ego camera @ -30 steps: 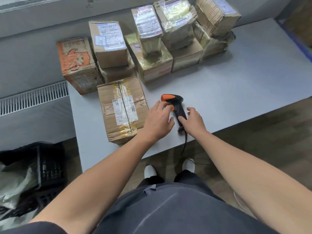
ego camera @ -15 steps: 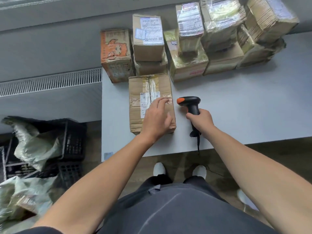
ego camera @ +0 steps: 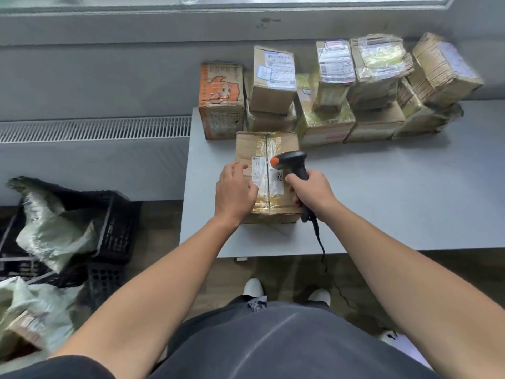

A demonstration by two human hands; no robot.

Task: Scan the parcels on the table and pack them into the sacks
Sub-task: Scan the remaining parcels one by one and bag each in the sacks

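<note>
Gripping the scanner [ego camera: 292, 162] by its black handle, the right hand [ego camera: 311, 187] has its fingers curled close round the grip. The scanner's head, with its orange tip, hangs just above the white label [ego camera: 269, 177] on the parcel [ego camera: 266, 147]. This brown, taped parcel lies flat near the left end of the grey table [ego camera: 396, 201], close to the near edge. The left hand [ego camera: 235, 192] rests palm down on the parcel's top at its left side, fingers slightly spread and lightly bent, the fingertips touching the label's left margin. A dark cable [ego camera: 321, 244] runs from the scanner's handle over the near edge of the table and down toward the floor.

Along the far edge stand the stacked parcels [ego camera: 336, 86], two high in places, with an orange printed box [ego camera: 221, 86] at the left end, just beyond the parcel under the hands. On the floor well to the left of the table, pale green sacks [ego camera: 52, 231] drape over a black crate [ego camera: 117, 228].
</note>
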